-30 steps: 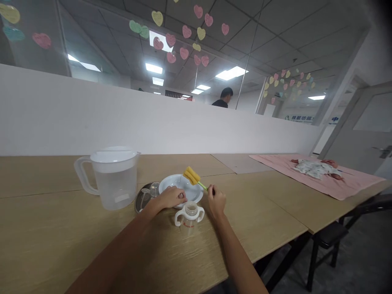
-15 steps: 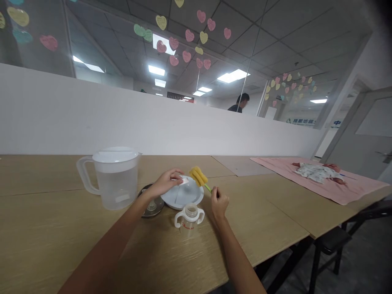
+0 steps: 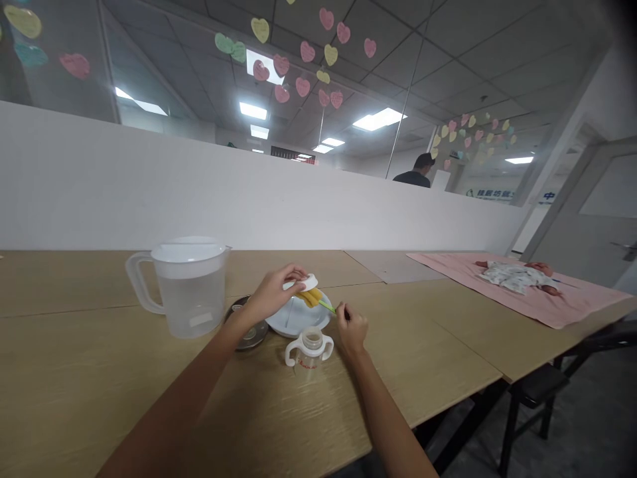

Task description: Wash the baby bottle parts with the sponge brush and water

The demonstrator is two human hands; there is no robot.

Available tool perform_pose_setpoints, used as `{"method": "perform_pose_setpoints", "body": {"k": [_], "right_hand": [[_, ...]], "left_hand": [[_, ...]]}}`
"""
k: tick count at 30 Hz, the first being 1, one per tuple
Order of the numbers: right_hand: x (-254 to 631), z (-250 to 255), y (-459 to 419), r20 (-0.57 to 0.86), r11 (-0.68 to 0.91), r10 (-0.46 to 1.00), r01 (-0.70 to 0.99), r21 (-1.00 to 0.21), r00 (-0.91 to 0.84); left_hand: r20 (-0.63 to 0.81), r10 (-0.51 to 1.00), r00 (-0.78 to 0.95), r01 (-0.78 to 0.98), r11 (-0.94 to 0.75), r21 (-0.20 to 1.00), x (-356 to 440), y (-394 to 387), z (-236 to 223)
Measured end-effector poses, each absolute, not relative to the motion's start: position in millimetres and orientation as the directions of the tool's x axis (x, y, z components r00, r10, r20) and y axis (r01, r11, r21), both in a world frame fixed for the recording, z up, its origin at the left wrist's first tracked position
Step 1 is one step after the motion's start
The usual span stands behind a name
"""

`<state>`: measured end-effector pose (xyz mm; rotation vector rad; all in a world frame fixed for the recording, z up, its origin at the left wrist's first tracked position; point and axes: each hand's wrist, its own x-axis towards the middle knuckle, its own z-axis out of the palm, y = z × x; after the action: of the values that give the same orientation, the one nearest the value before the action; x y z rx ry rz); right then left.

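Observation:
My left hand [image 3: 273, 292] is closed on a white bottle cap [image 3: 309, 283], held up over a white plate [image 3: 298, 324]. In my right hand [image 3: 352, 328] is the green handle of a sponge brush [image 3: 312, 299]. Its yellow sponge head is at the underside of the cap; whether it sits inside the cap I cannot tell. Just in front of the plate a clear baby bottle [image 3: 308, 362] with two white side handles stands upright, its mouth uncovered. Left of the plate, a dark round tray [image 3: 253, 340] holds a small clear piece, partly hidden by my left forearm.
A lidded clear pitcher [image 3: 192, 292] stands on the wooden table [image 3: 423, 358] at the left. At the far right, a baby doll [image 3: 512, 275] in patterned clothes lies on a pink cloth [image 3: 448, 265]. Behind the glass partition is a person [image 3: 414, 174]. A black stool [image 3: 537, 388] stands beside the table.
The brush has moved left and down, its sponge head now against the cap. My left hand has raised and tilted the cap. Behind the glass, the person has moved right.

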<state>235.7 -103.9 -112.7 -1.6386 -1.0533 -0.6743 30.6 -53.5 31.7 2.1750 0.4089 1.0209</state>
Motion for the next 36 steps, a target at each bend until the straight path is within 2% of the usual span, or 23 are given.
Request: {"method": "perform_pose_setpoints", "body": {"k": [3, 6, 10, 15, 21, 24, 36], "right_hand": [[235.5, -112.4, -104.5, 0.842, -0.048, 0.322, 0.896, -0.442, 0.433], [235.7, -110.9, -105.7, 0.849, -0.036, 0.303, 0.895, -0.444, 0.434], [236.7, -109.3, -107.7, 0.837, -0.048, 0.289, 0.880, -0.472, 0.465], [237.4, -110.2, -107.4, 0.844, -0.049, 0.286, 0.886, -0.460, 0.454], [236.3, -109.7, -107.5, 0.847, -0.054, 0.298, 0.894, -0.445, 0.440], [236.1, -109.2, -108.0, 0.854, -0.054, 0.294, 0.899, -0.434, 0.430], [235.6, -109.6, -107.7, 0.845, -0.066, 0.317, 0.899, -0.433, 0.431]], "left_hand": [[0.620, 0.521, 0.586, 0.219, -0.839, 0.499, 25.8, -53.3, 36.5], [0.602, 0.541, 0.587, 0.434, -0.838, 0.330, 14.9, -51.5, 45.4], [0.384, 0.661, 0.644, 0.662, -0.734, 0.153, -1.9, -45.4, 52.3], [0.118, 0.814, 0.569, 0.819, -0.573, 0.004, -13.2, -30.0, 42.6], [-0.070, 0.824, 0.563, 0.824, -0.566, -0.036, -11.0, -10.6, 21.1], [-0.120, 0.810, 0.574, 0.813, -0.582, -0.035, -9.1, -6.1, 16.2], [-0.104, 0.815, 0.570, 0.815, -0.577, -0.049, -6.3, -9.9, 19.0]]}}
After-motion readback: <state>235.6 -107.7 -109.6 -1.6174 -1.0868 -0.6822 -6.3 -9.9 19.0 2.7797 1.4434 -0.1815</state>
